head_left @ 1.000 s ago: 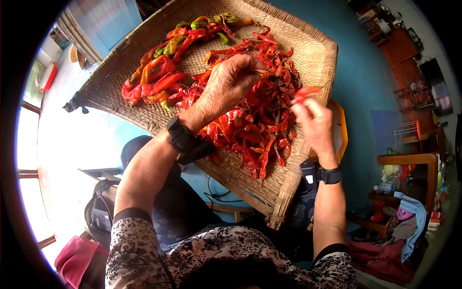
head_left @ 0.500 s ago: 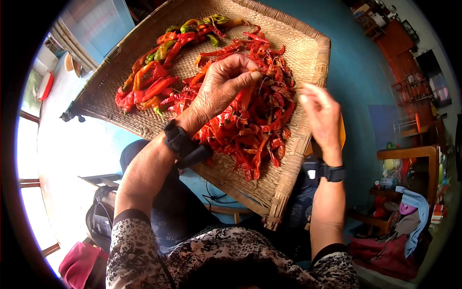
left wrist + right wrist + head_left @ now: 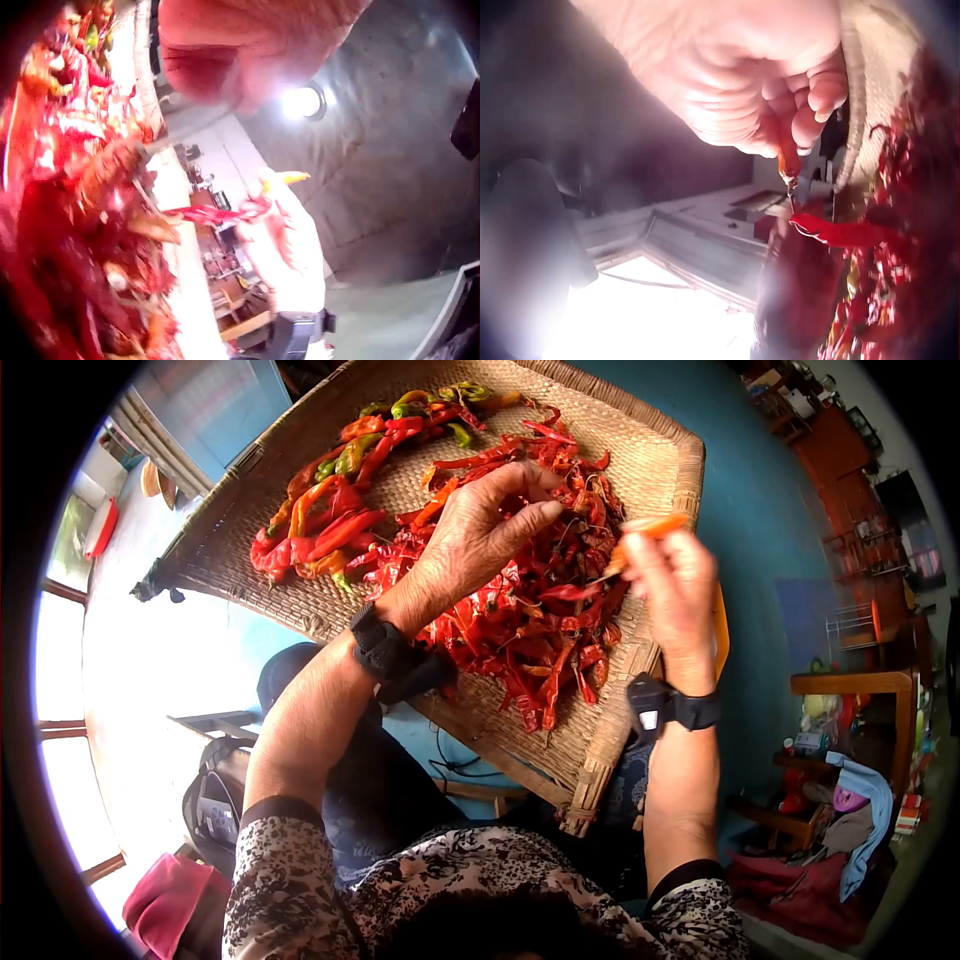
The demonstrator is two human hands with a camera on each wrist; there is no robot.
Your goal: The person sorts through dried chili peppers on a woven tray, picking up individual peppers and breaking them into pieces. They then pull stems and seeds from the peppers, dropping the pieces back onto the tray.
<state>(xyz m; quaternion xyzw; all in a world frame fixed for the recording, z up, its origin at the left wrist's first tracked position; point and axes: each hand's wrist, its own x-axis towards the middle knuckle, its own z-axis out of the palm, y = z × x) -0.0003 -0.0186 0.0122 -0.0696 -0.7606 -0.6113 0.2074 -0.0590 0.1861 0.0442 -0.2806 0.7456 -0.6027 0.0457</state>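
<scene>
A heap of dried red chili peppers lies on a woven tray across the person's lap. Over the heap hovers the left hand, its thumb and index tips slightly apart in the head view. In the left wrist view a thin, blurred strand runs from its fingertips toward the peppers; I cannot tell whether they grip it. The right hand, blurred at the tray's right edge, pinches an orange chili pepper. Just below that pepper's stem end, a red chili pepper shows in the right wrist view.
Fresher red, orange and green peppers lie at the tray's far left. A yellow-rimmed container is partly hidden beneath the tray's right side. A wooden chair with clothes stands at right, a dark bag at left.
A red pepper showed at the right fingertips a second ago; an orange one is there now. The left thumb and index, together half a second ago, have parted slightly.
</scene>
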